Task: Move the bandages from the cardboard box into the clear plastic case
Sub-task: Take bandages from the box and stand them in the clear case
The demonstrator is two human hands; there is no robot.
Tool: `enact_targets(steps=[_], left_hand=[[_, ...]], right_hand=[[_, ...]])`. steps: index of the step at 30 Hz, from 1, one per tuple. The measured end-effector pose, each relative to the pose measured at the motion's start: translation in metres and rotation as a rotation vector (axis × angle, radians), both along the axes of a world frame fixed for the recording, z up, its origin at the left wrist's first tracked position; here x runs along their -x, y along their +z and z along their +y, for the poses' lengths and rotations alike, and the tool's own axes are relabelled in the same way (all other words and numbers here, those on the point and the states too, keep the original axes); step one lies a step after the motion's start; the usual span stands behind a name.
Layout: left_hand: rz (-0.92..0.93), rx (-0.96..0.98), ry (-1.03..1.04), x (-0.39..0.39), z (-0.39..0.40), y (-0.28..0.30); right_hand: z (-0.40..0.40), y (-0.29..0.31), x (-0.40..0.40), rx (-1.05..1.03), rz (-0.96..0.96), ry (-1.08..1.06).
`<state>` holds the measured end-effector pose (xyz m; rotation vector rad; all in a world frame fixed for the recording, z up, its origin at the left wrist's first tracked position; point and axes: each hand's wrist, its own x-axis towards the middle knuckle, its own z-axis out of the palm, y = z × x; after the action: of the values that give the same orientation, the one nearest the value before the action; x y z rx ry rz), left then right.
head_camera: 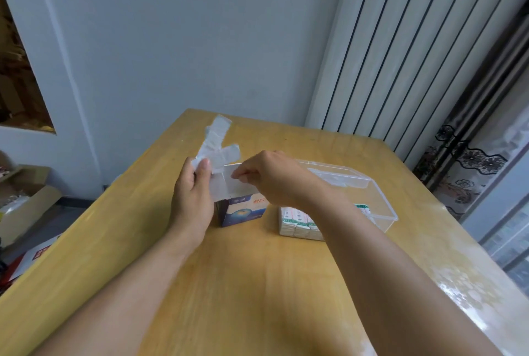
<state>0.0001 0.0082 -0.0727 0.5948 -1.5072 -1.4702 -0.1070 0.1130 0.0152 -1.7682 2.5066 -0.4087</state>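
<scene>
The cardboard box (243,211) stands upright on the wooden bench (257,284), its top flaps (219,140) opened and sticking up, pale inner faces showing. The left hand (193,192) steadies the box from the side, thumb pressed against the base of a raised flap, fingers wrapped behind it. The right hand (272,176) reaches in from the right and pinches the edge of another flap between thumb and fingertips. Just right of the box lies a stack of bandages (300,224), seemingly inside the near end of the clear plastic case (372,192), which lies open on the bench; the right forearm covers part of it, so the exact seating cannot be confirmed. The step in hand looks like opening the box, or holding it open, to get at what remains inside. Next, the right hand would need to let go of the flap, dip into the mouth, and lift a bundle across to the case beside the stack, while the left keeps the light box from tipping.
</scene>
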Motion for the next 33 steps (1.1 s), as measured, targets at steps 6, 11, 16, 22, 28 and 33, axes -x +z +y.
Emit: enact_targets(steps=[6, 11, 16, 22, 28, 33], left_hand=[[0.110, -0.283, -0.084, 0.000, -0.005, 0.006], [-0.004, -0.341, -0.057, 0.005, -0.009, -0.009], [-0.049, -0.366, -0.021, 0.009, -0.009, -0.014], [-0.072, -0.339, 0.000, 0.011, -0.008, -0.015], [-0.147, -0.280, -0.013, 0.010, -0.007, -0.014], [-0.150, -0.242, -0.021, 0.010, -0.001, -0.014]], right_hand=[[-0.046, 0.006, 0.002, -0.511, 0.164, 0.001], [-0.068, -0.005, -0.001, -0.790, 0.240, 0.124], [-0.076, -0.008, 0.000, -0.776, 0.256, 0.097], [-0.073, -0.010, -0.001, -0.787, 0.300, 0.097], [-0.070, -0.017, 0.000, -0.717, 0.313, 0.053], [-0.064, -0.033, 0.000, -0.700, 0.351, 0.157]])
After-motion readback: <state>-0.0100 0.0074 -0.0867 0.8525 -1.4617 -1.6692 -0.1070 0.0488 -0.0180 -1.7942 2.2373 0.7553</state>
